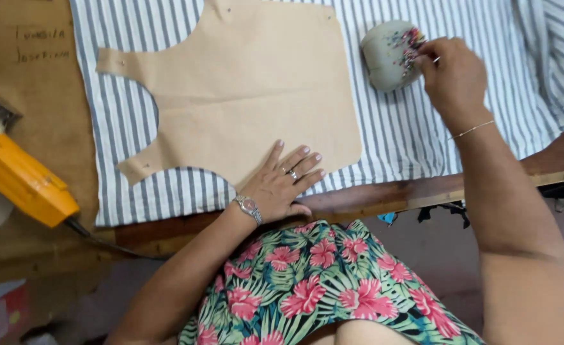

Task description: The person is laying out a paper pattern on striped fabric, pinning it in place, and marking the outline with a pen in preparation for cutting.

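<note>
left hand [282, 182] lying open and flat, pressing one brown paper pattern piece [243, 89] onto one blue-and-white striped fabric [397, 128] at the table edge, right hand [451, 76] pinching at pins in one grey pincushion [390, 54] sitting on the fabric, one yellow cutter [23, 182] lying far left
</note>
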